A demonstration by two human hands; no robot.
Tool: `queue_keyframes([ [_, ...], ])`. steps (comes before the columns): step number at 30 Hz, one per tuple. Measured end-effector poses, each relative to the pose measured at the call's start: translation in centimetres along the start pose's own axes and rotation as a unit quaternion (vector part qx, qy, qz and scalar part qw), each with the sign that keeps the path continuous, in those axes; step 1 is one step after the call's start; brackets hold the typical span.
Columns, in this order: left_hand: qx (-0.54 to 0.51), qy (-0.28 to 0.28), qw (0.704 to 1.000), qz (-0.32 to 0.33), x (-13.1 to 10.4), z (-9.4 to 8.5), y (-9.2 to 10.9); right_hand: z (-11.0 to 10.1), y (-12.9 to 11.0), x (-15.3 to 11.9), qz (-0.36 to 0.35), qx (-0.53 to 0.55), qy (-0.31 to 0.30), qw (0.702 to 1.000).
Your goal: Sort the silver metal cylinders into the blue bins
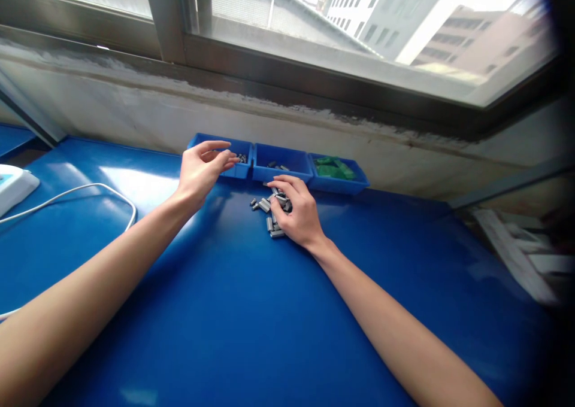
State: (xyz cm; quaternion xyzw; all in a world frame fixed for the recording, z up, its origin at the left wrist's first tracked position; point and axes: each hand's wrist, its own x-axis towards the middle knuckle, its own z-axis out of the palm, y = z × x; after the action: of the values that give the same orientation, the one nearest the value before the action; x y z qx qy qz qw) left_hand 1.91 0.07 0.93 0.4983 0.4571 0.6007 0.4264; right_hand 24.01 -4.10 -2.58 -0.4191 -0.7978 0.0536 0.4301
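Both bare hands are over the far part of the blue tabletop (pixel 224 311). The left hand (pixel 199 170) is at the left blue bin (pixel 242 170), palm partly in front of it, thumb and fingers extended across the bin's opening. Fingers are bent and loosely gathered; cannot tell if anything is pinched between them. Small dark and silvery parts (pixel 242 158) show inside that bin, just beside the fingertips.

The right hand (pixel 302 215) is lowered over a loose pile of small grey metallic pieces (pixel 265 205), fingers curved above it, thumb against or just over the pieces. The hand hides part of the pile, so cannot tell whether it grips any. The pile lies directly on the tabletop, in front of the middle blue bin (pixel 283 175), with a few pieces scattered at its left edge.

The three bins stand in a row near the wall (pixel 157 117). The middle one has a few small grey parts (pixel 278 166) in it; the right blue bin (pixel 339 185) has green pieces (pixel 333 169), detail too small to tell.

At far left, a white device (pixel 15 187) is cut off by the view edge, with a white cable (pixel 96 185) looping over the tabletop. A metal window frame (pixel 269 75) is above the wall, buildings (pixel 368 12) outside. Pale items at right (pixel 516 251) are blurred.
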Motion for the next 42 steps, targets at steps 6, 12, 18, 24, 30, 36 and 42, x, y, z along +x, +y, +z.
queue_keyframes([
  [6, 0.29, -0.311, 0.888, 0.173, -0.6, -0.3, 0.3, 0.0, 0.0, 0.0, -0.001, -0.002, -0.002, 1.0],
  [12, 0.348, -0.385, 0.827, 0.217, -0.7, -0.4, -1.0, 0.0, 0.0, 0.0, 0.004, 0.0, -0.003, 1.0],
  [18, 0.352, -0.376, 0.832, 0.205, -0.6, -0.4, -1.1, 0.0, 0.0, -0.1, -0.003, -0.001, -0.001, 1.0],
  [24, 0.344, -0.357, 0.85, 0.178, -0.9, -0.1, -1.3, 0.1, 0.1, 0.0, -0.007, -0.001, 0.0, 1.0],
  [30, 0.289, -0.307, 0.894, 0.152, -0.7, -0.2, -1.1, 0.1, 0.0, 0.0, -0.005, 0.004, -0.004, 1.0],
  [36, 0.337, -0.34, 0.854, 0.206, -0.8, -0.3, -0.9, 0.1, 0.0, 0.0, -0.003, 0.003, -0.002, 1.0],
  [42, 0.383, -0.368, 0.817, 0.223, -0.4, -0.6, -1.3, 0.1, 0.1, -0.1, 0.004, 0.01, -0.009, 1.0],
])
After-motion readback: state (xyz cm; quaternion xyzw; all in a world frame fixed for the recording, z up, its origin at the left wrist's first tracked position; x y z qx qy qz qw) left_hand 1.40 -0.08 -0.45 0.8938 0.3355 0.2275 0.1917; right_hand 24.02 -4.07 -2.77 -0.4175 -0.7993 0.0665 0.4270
